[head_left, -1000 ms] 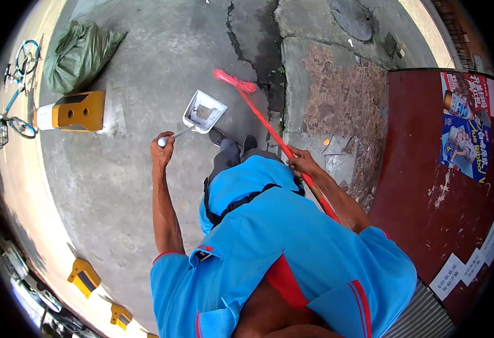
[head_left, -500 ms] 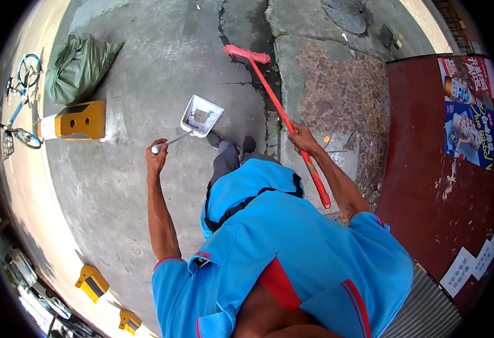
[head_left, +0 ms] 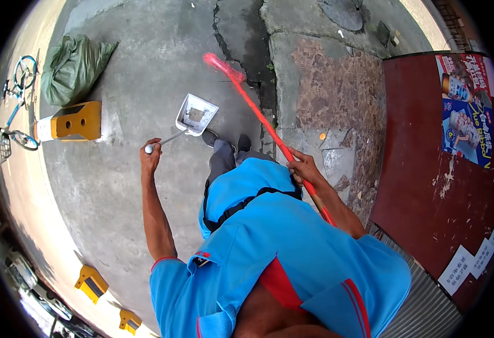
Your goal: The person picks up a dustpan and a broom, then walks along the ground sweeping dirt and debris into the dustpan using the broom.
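Note:
My left hand [head_left: 150, 157] is closed around the top of the grey handle of a white dustpan [head_left: 197, 114], which stands just in front of my feet with some debris inside. My right hand [head_left: 305, 168] grips the red handle of a broom [head_left: 261, 119]. That handle runs from beside my right forearm up and left to the pinkish-red broom head [head_left: 224, 67], beyond the dustpan, near a crack in the pavement. The broom looks slightly blurred.
A green sack [head_left: 77, 70] lies behind a yellow-black barrier block [head_left: 78, 121] at left, with a bicycle [head_left: 17, 107] beyond. More yellow blocks [head_left: 91, 284] stand lower left. A dark red panel [head_left: 416, 146] with posters borders the right.
Compared with half a second ago, the broom head has swung left and nearer, and my right hand has come closer to my body. My left hand still holds the dustpan handle.

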Demonstrator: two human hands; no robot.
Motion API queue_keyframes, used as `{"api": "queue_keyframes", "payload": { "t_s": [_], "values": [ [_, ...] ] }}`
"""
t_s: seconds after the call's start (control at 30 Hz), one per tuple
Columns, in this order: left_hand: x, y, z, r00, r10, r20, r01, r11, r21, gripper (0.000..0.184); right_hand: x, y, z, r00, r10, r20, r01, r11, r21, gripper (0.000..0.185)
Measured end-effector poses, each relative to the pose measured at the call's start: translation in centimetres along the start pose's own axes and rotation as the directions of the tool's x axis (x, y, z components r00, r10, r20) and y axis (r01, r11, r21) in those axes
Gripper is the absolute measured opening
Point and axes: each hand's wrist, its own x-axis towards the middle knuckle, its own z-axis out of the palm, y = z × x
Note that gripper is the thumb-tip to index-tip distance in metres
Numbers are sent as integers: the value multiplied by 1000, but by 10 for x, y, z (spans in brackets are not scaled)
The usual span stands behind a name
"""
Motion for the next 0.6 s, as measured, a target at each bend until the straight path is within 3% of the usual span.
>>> {"api": "queue_keyframes", "payload": {
  "t_s": [0.17, 0.27, 0.4, 0.53, 0.6],
  "values": [
    [-2, 0, 3, 1000, 12, 15, -12, 1000, 9, 24, 55, -2, -11, 991, -131, -23, 123, 968, -220, 70],
    [-1, 2, 0, 1000, 12, 26, -12, 1000, 10, 24, 62, 8, -16, 996, -57, -74, 40, 976, -215, 71],
    [-2, -1, 0, 999, -6, 38, 5, 1000, 12, 26, 21, 18, -8, 995, 84, -47, -90, 986, -138, 71],
    [2, 3, -5, 999, -21, 47, 19, 999, 37, 28, -17, 14, -26, 991, 77, 110, -90, 989, 120, 67],
    [-1, 4, -6, 999, -1, 38, 0, 999, 38, 28, -24, 9, -24, 990, 61, 125, -74, 992, 101, 65]
  ]
}}
